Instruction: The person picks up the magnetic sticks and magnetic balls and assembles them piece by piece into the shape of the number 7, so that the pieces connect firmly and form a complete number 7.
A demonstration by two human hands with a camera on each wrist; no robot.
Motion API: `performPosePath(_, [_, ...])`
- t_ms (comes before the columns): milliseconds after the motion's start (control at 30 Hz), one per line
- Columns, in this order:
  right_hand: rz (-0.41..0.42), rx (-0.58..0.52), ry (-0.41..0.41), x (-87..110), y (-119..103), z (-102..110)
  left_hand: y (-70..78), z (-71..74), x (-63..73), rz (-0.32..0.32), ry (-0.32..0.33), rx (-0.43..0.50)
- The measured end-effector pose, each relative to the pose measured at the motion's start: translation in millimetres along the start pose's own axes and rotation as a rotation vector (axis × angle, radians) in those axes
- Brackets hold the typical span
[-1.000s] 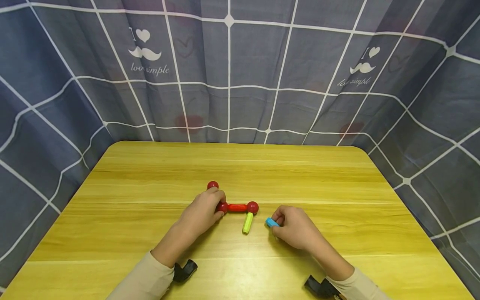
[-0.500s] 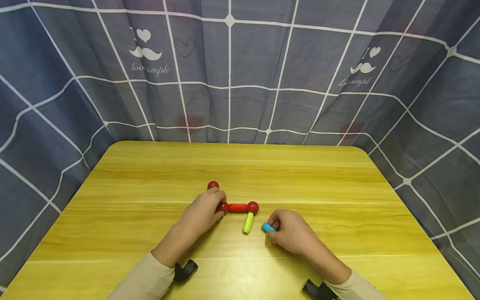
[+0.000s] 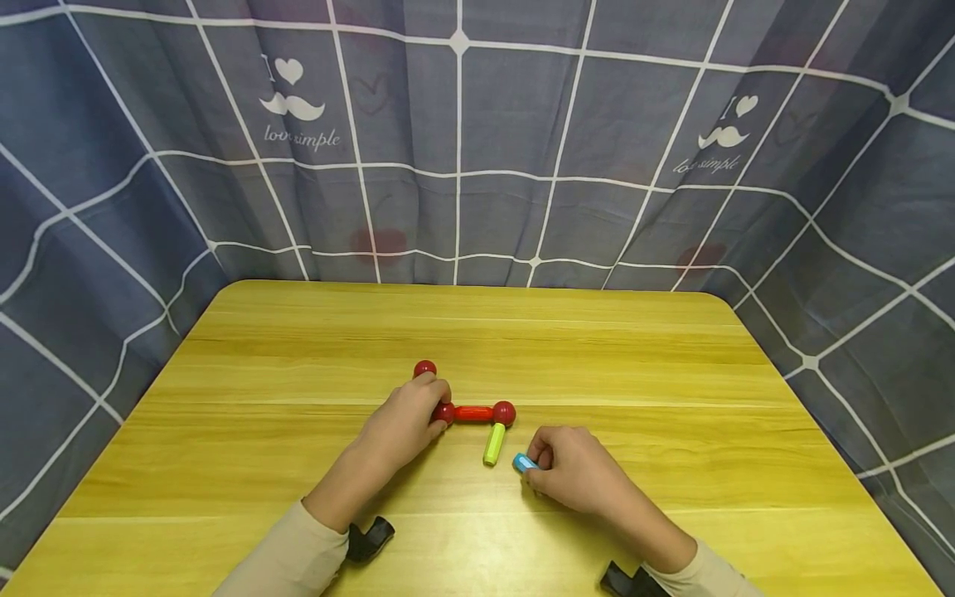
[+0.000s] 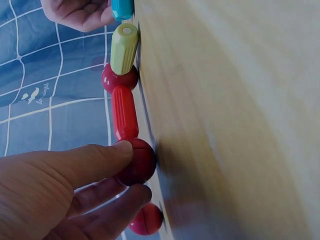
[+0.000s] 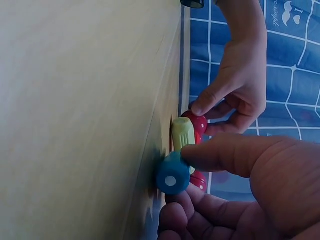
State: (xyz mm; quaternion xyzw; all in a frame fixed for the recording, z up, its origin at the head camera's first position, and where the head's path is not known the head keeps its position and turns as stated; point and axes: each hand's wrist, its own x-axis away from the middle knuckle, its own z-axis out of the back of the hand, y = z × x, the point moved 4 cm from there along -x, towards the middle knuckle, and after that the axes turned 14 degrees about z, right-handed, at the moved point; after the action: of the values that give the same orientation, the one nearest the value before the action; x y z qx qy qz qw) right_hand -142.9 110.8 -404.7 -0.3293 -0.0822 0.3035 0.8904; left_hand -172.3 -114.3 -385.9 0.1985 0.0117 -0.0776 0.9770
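Note:
My left hand (image 3: 403, 419) pinches a red ball (image 4: 140, 162) between thumb and fingers. From that ball a red ribbed rod (image 3: 473, 413) runs right to a second red ball (image 3: 504, 413). A yellow-green rod (image 3: 494, 444) joins that second ball and points toward the front edge. Beyond my left fingers lies a third red ball (image 3: 425, 367); any link to it is hidden by the hand. My right hand (image 3: 578, 466) pinches a short blue rod (image 3: 524, 463), just right of the yellow-green rod's free end and apart from it. The right wrist view shows a pale dot on the blue rod's end.
Everything rests on a wood-grain table (image 3: 298, 332) with rounded far corners. A blue-grey checked curtain (image 3: 492, 149) hangs behind it and on both sides. Black wrist mounts (image 3: 370, 539) jut out beside the sleeves.
My right hand has moved left and slightly nearer the front edge, bringing the blue rod closer to the yellow-green rod's free end. The left hand and the joined pieces stay put.

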Motion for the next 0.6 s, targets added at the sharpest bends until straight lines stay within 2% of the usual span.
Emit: performPosePath(600, [0.014,0.078,-0.055,2.8,-4.6,-5.3,-0.8,-1.0,-1.0,0.010,-0.012,-0.003])
